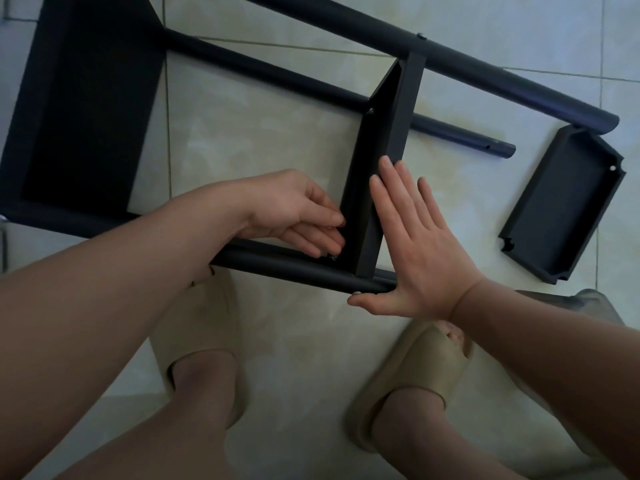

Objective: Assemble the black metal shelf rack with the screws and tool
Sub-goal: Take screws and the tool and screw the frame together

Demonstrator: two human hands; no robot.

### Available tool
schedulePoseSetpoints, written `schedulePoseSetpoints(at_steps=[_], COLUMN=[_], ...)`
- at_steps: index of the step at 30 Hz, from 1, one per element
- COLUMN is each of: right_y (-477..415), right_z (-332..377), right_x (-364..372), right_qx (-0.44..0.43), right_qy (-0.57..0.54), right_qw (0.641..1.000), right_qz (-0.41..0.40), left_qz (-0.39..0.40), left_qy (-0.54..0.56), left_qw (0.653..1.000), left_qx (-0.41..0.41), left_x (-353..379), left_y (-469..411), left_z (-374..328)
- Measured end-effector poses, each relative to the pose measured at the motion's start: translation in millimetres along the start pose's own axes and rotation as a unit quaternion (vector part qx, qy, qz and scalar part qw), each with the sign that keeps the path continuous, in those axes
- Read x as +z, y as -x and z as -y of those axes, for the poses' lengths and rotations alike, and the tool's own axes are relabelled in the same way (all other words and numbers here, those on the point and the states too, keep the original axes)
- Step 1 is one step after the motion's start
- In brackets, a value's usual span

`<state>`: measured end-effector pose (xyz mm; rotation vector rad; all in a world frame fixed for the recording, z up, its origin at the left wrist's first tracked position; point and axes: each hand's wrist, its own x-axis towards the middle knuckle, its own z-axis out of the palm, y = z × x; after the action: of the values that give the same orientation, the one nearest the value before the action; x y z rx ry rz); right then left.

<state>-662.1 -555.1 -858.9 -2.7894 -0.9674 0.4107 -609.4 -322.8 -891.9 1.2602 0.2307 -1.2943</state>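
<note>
The black metal rack [86,109] lies on its side on the tiled floor, with round poles and two shelf trays fitted. My right hand [415,244] presses flat with straight fingers against the outside of the middle shelf tray [381,150], thumb under the near pole [284,268]. My left hand [294,213] reaches inside that tray at its near corner, fingers curled together next to a small screw [334,258] at the pole joint. Whether the fingers pinch the screw or a tool is hidden.
A loose black shelf tray [561,206] lies on the floor at the right, just past the end of the far pole [485,81]. A shorter pole end [485,140] sticks out beyond the middle tray. My feet in beige slippers [408,386] stand close to the near pole.
</note>
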Motion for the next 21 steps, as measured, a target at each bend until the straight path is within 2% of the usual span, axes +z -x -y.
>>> schedulePoseSetpoints(at_steps=[6, 14, 21], right_y=[0.5, 0.3, 0.2], right_z=[-1.0, -1.2, -0.7], right_x=[1.5, 2.1, 1.7], right_qx=[-0.002, -0.001, 0.000], right_qy=[-0.003, -0.008, -0.010], right_qw=[1.000, 1.000, 1.000], right_qz=[-0.005, -0.007, -0.005], left_qz=[-0.018, 0.017, -0.006], left_qy=[-0.012, -0.004, -0.018], left_qw=[1.000, 1.000, 1.000], left_qx=[0.000, -0.016, -0.004], left_x=[2.1, -2.3, -1.5], left_y=[-4.2, -1.9, -8.3], left_z=[-1.0, -0.2, 2.0])
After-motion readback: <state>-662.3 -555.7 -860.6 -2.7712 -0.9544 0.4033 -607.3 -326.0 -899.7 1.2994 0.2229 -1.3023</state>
